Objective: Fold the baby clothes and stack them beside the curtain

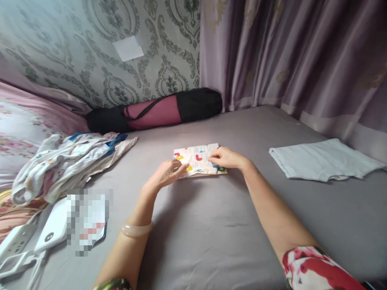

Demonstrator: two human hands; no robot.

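Observation:
A white cloth with red, yellow, green and blue prints point(198, 158) lies folded into a small rectangle on the grey bedsheet point(205, 225). My left hand point(169, 173) is at its left end, thumb and fingers closed on the near left edge. At the right end, my right hand point(228, 158) pinches the cloth between thumb and fingers. The fingertips of both hands partly cover the cloth's ends. A pale bangle point(137, 230) circles my left wrist.
Crumpled clothes point(69, 161) lie at left, above a white phone point(57, 223), a pixelated object point(92, 221) and a power strip point(18, 241). A black and maroon bag point(157, 111) lies along the wall. At right is a pale folded cloth point(320, 160).

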